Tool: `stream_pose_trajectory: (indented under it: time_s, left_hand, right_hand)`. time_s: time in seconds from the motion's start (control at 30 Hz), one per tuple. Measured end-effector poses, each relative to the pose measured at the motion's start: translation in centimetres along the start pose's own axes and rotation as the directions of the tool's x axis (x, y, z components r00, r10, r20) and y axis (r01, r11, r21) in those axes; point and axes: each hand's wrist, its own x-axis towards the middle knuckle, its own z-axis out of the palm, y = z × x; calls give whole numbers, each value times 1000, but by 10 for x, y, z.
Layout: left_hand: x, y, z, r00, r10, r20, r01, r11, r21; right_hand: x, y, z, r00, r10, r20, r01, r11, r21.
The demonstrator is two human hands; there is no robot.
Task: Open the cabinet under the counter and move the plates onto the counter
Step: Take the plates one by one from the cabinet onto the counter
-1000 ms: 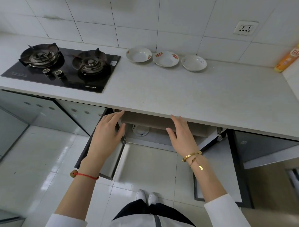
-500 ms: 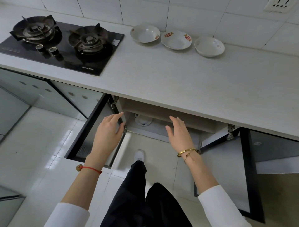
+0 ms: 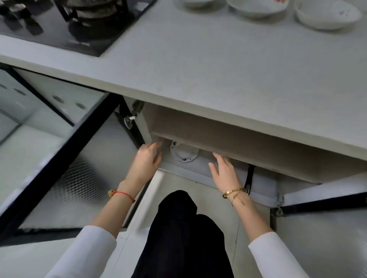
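Note:
The cabinet under the counter [image 3: 228, 65] stands with both doors swung wide, the left door [image 3: 65, 168] and the right door [image 3: 327, 228]. Inside, on the cabinet floor, a white plate with small blue marks [image 3: 183, 151] shows partly below the upper frame. My left hand [image 3: 146, 160] reaches in at the plate's left with fingers extended, empty. My right hand [image 3: 224, 172] reaches in at its right, fingers straight, also empty. Neither hand touches the plate. Three white dishes sit at the counter's back: one [image 3: 195, 2], another [image 3: 256, 8] and a third [image 3: 327, 15].
A black gas hob [image 3: 79, 21] occupies the counter's left end. A closed glass-fronted cabinet door [image 3: 49, 93] lies left of the open one. My dark-trousered legs [image 3: 182, 234] are bent in front of the opening, over a pale tiled floor.
My view has dropped low and close to the cabinet as I crouch. Both hands have moved forward into the opening, toward the plate on either side.

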Motion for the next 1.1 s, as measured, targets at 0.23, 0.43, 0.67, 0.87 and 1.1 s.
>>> stream_pose_trajectory:
  time_s: [0.23,0.43,0.67,0.87,1.1]
  left_hand:
    - [55,-96,146,1000,4,14,-4,999,43]
    - [77,-135,221,997,-71,6,71,997,-6]
    - [102,-164,280,995,-96,0,96,994,-61]
    - [137,-190,319,986,-164,20,165,976,-140]
    - [183,-206,361,978,-204,42,208,960,-188]
  right_hand:
    - [80,86,121,999,-23,30,24,999,-21]
    - [129,137,194,999,-28,18,28,1000,-11]
    - [180,170,240,999,6,-33,-6,1000,2]
    - [228,187,267,994,19,-105,-14,999,50]
    - [274,201,297,998,38,-59,-39,999,-8]
